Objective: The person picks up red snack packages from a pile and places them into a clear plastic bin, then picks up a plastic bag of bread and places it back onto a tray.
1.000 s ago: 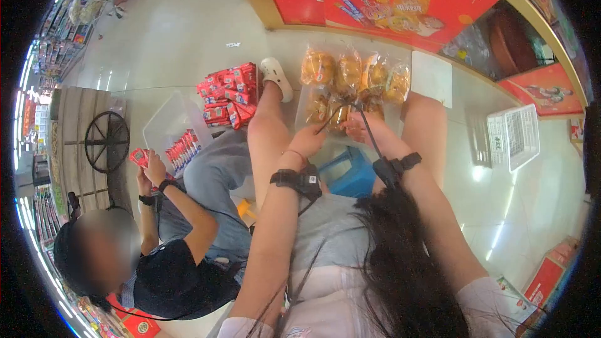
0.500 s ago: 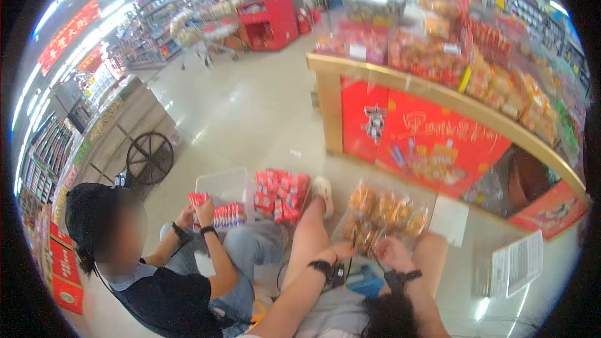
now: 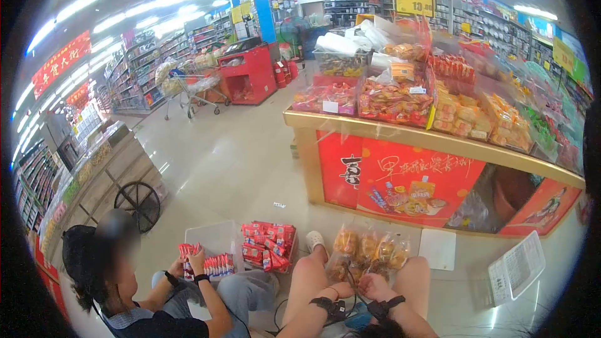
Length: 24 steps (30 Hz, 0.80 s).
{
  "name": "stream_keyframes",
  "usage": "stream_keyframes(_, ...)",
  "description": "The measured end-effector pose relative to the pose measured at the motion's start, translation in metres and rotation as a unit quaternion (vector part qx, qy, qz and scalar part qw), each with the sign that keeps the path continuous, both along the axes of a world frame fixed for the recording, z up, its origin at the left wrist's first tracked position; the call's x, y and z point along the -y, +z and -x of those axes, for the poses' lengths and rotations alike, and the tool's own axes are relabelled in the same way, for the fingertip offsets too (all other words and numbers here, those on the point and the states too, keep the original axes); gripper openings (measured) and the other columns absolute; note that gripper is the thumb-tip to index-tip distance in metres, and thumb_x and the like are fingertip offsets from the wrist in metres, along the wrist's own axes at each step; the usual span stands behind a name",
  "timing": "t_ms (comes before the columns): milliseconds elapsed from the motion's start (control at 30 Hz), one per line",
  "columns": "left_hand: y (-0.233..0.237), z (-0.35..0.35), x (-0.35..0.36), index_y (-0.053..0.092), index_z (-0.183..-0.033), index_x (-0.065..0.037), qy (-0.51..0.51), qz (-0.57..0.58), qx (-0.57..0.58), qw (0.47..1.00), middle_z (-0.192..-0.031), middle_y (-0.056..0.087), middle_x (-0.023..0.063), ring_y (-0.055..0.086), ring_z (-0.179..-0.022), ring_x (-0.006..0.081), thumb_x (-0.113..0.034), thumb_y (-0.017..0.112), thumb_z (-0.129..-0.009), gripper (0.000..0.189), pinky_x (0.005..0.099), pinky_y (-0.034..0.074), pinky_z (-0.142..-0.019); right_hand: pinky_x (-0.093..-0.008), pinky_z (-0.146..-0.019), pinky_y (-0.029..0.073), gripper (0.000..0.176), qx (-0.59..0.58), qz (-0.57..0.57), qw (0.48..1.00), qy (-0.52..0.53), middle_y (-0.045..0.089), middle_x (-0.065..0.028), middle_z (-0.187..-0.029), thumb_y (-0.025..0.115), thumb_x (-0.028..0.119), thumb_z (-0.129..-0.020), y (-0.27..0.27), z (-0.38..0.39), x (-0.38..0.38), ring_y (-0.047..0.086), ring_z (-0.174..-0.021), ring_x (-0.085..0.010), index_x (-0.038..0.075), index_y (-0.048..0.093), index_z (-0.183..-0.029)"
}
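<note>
My left hand and my right hand are close together over my lap, each wearing a black wrist strap. Their fingers look curled in; what they hold, if anything, I cannot make out. A dark cable runs up between them. Just beyond, on the floor between my legs, lie clear bags of golden-brown baked goods. Partly hidden under my wrists is a blue item.
To my left a seated person handles red packets at a clear bin. A pile of red packets lies beside it. Ahead stands a gold-edged snack display. A white basket and a white board are at right.
My view has tilted up and shifted, so the scene sits lower. My hands have come closer together, and my right hand looks more curled. The other person still handles red packets.
</note>
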<state>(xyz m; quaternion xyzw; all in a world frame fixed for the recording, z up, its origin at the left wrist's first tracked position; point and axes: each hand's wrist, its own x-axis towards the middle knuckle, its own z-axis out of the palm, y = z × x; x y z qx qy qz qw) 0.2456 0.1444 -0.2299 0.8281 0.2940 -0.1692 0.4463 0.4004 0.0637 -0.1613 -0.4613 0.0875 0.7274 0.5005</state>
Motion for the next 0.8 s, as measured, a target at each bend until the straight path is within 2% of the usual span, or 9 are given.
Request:
stream_keyframes(67, 0.108, -0.001, 0.018, 0.056, -0.117, 0.001, -0.019, 0.015, -0.029, 0.999, -0.118, 0.055, 0.0273, 0.052, -0.112, 0.0384, -0.039, 0.043, -0.086, 0.052, 0.0424, 0.038, -0.096, -0.0351, -0.059, 0.046, 0.015, 0.005, 0.014, 1.0, 0.0, 0.058, -0.0088, -0.067, 0.052, 0.016, -0.081, 0.003, -0.001, 0.0, 0.058, -0.065, -0.0249, 0.003, 0.056, -0.076)
stream_keyframes(133, 0.032, -0.005, 0.007, 0.055, -0.118, 0.001, -0.03, 0.009, -0.07, 0.997, -0.12, 0.054, 0.0256, 0.051, -0.114, 0.0378, -0.041, 0.043, -0.087, 0.054, 0.0423, 0.038, -0.097, -0.0358, -0.061, 0.047, 0.015, -0.002, 0.01, 1.0, -0.006, 0.059, -0.01, -0.067, 0.053, 0.015, -0.081, -0.004, -0.004, -0.003, 0.058, -0.065, -0.0258, 0.002, 0.057, -0.075)
stream_keyframes(233, 0.064, 0.005, 0.01, 0.056, -0.117, 0.001, 0.016, 0.014, -0.056, 0.998, -0.119, 0.055, 0.0252, 0.051, -0.114, 0.0371, -0.043, 0.043, -0.087, 0.055, 0.0424, 0.038, -0.097, -0.0366, -0.063, 0.048, 0.016, -0.028, -0.022, 0.999, -0.018, 0.06, -0.0121, -0.069, 0.054, 0.014, -0.08, -0.035, -0.012, -0.003, 0.058, -0.065, -0.0269, 0.0, 0.058, -0.074)
stream_keyframes(400, 0.12, 0.007, 0.019, 0.06, -0.11, -0.003, 0.013, 0.001, -0.066, 0.998, -0.113, 0.058, 0.0234, 0.053, -0.11, 0.0382, -0.039, 0.043, -0.087, 0.045, 0.0432, 0.04, -0.093, -0.0353, -0.058, 0.045, 0.014, -0.01, -0.004, 1.0, -0.027, 0.058, -0.0072, -0.067, 0.052, 0.015, -0.08, -0.023, -0.008, 0.0, 0.058, -0.066, -0.0226, 0.005, 0.056, -0.072)
stream_keyframes(433, 0.071, 0.007, 0.011, 0.06, -0.109, 0.002, -0.021, -0.01, -0.033, 0.999, -0.111, 0.058, 0.0262, 0.055, -0.107, 0.0389, -0.043, 0.045, -0.087, 0.053, 0.0429, 0.04, -0.093, -0.0353, -0.057, 0.046, 0.013, -0.045, -0.005, 0.999, -0.014, 0.058, -0.0074, -0.067, 0.052, 0.015, -0.08, -0.027, -0.011, -0.002, 0.058, -0.063, -0.0226, 0.005, 0.056, -0.072)
stream_keyframes(533, 0.066, 0.011, 0.016, 0.06, -0.109, -0.001, 0.047, 0.01, 0.019, 0.999, -0.11, 0.06, 0.024, 0.055, -0.107, 0.0382, -0.038, 0.043, -0.087, 0.046, 0.0427, 0.041, -0.091, -0.0357, -0.057, 0.046, 0.014, -0.071, -0.024, 0.997, -0.023, 0.059, -0.008, -0.066, 0.051, 0.015, -0.081, -0.001, -0.01, 0.001, 0.057, -0.061, -0.0228, 0.005, 0.056, -0.072)
stream_keyframes(633, 0.084, 0.012, 0.012, 0.059, -0.111, 0.0, 0.051, 0.021, -0.044, 0.997, -0.114, 0.058, 0.0236, 0.054, -0.109, 0.0369, -0.045, 0.045, -0.088, 0.053, 0.0405, 0.04, -0.093, -0.0361, -0.061, 0.047, 0.013, -0.039, -0.023, 0.999, -0.016, 0.06, -0.0086, -0.067, 0.052, 0.013, -0.081, 0.026, -0.01, 0.004, 0.059, -0.066, -0.0236, 0.003, 0.056, -0.074)
stream_keyframes(700, 0.059, 0.014, 0.006, 0.057, -0.115, 0.002, 0.075, 0.038, -0.048, 0.995, -0.115, 0.058, 0.0235, 0.053, -0.11, 0.0362, -0.049, 0.046, -0.088, 0.058, 0.0392, 0.039, -0.094, -0.037, -0.065, 0.047, 0.011, -0.081, -0.053, 0.995, 0.006, 0.06, -0.0081, -0.068, 0.053, 0.011, -0.081, 0.017, -0.018, 0.005, 0.06, -0.069, -0.0234, 0.002, 0.057, -0.075)
stream_keyframes(800, 0.068, 0.014, 0.01, 0.056, -0.116, 0.002, 0.109, 0.058, -0.049, 0.991, -0.116, 0.058, 0.022, 0.054, -0.111, 0.0344, -0.047, 0.046, -0.089, 0.057, 0.0383, 0.039, -0.094, -0.0368, -0.064, 0.047, 0.011, -0.068, -0.062, 0.996, -0.017, 0.06, -0.0083, -0.069, 0.053, 0.011, -0.08, -0.005, -0.02, 0.004, 0.059, -0.067, -0.0238, 0.002, 0.057, -0.075)
